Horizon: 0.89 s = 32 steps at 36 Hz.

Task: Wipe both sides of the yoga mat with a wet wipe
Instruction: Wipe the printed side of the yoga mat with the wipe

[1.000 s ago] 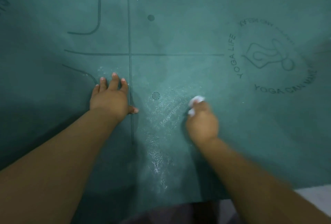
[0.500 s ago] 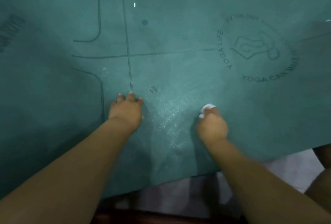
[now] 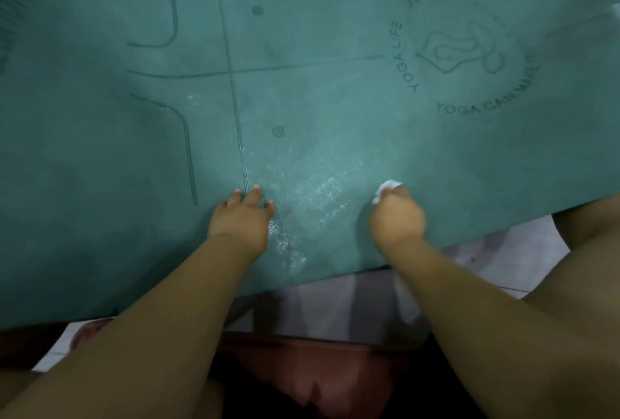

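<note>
Nearest the person, beyond the pale floor [image 3: 352,301], runs the near edge of the teal yoga mat [image 3: 318,90], slanting up toward the right, and both hands sit just inside it. Left hand [image 3: 240,219] lies flat with its fingers extended, pressing the mat beside the long printed line [image 3: 235,100]. Right hand [image 3: 396,217] is curled round a bunched white wet wipe [image 3: 385,188], which shows only at the fingertips and touches the mat. Between the hands a wet sheen [image 3: 308,204] marks ground already covered, running from the near edge up toward the small printed dot [image 3: 278,132]. Farther off to the right, the round yoga logo [image 3: 469,53] looks dry, and the mat's long axis appears to run left to right. Judged from this, the dry stretch lies ahead and right of the wipe, so the right hand is the nearer one to carry the stroke there, while the left pins the mat.
</note>
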### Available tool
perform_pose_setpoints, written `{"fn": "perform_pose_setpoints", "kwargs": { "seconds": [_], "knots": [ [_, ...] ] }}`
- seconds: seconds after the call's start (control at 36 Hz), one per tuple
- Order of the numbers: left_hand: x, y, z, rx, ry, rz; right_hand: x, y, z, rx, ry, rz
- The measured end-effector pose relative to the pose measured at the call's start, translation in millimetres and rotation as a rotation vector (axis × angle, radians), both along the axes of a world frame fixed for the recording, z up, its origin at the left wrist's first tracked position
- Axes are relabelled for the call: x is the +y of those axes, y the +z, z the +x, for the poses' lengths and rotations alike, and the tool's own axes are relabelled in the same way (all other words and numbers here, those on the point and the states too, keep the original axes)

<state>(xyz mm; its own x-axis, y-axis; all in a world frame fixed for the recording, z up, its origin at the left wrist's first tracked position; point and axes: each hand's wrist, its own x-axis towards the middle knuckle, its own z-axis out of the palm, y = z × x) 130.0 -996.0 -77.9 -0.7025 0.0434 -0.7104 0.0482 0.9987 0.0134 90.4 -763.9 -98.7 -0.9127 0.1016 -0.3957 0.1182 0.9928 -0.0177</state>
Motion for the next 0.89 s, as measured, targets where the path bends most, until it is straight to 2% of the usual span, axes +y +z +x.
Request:
{"fn": "perform_pose_setpoints", "kwargs": {
  "seconds": [0.08, 0.14, 0.19, 0.22, 0.28, 0.33, 0.36, 0.44, 0.53, 0.58, 0.64, 0.75, 0.78, 0.83, 0.89],
  "knots": [
    [-1, -1, -1, 0.005, -0.005, 0.005, -50, -6, 50, -0.141, 0.212, -0.221],
    [-2, -1, -1, 0.023, -0.012, 0.007, -73, -3, 83, -0.116, 0.546, -0.404],
    [-3, -2, -1, 0.037, -0.013, 0.017, -74, -6, 98, -0.065, 0.819, -0.405],
    [-4, -2, 0, 0.043, -0.014, 0.023, -67, -8, 95, -0.048, 0.849, -0.410],
    [-5, -2, 0, 0.053, -0.017, 0.029, -45, -7, 79, -0.005, 0.832, -0.368],
    [-6, -2, 0, 0.055, -0.025, 0.030, -17, -3, 60, 0.041, 0.709, -0.233],
    [-6, -1, -1, 0.056, -0.034, 0.027, 0, -5, 49, 0.064, 0.625, -0.138],
    [-6, 0, -2, 0.063, -0.047, 0.029, 34, 5, 30, -0.011, 0.174, -0.021],
    [-7, -1, 0, 0.057, -0.040, 0.041, 17, 6, 35, 0.007, -0.018, -0.022],
    [-8, -3, 2, 0.060, -0.040, 0.046, -15, -2, 54, -0.059, 0.013, -0.148],
    [-10, -3, 3, 0.068, -0.042, 0.049, -50, -3, 79, -0.146, 0.133, -0.265],
    [-10, -3, 3, 0.075, -0.051, 0.033, -77, -5, 108, -0.093, 0.586, -0.422],
    [-9, -2, 2, 0.075, -0.052, 0.029, -72, -5, 107, -0.068, 0.711, -0.424],
    [-8, -2, 1, 0.076, -0.050, 0.026, -49, -1, 94, -0.070, 0.820, -0.370],
    [-6, -1, 0, 0.081, -0.049, 0.022, -16, 5, 73, -0.097, 0.753, -0.221]
  ]
}}
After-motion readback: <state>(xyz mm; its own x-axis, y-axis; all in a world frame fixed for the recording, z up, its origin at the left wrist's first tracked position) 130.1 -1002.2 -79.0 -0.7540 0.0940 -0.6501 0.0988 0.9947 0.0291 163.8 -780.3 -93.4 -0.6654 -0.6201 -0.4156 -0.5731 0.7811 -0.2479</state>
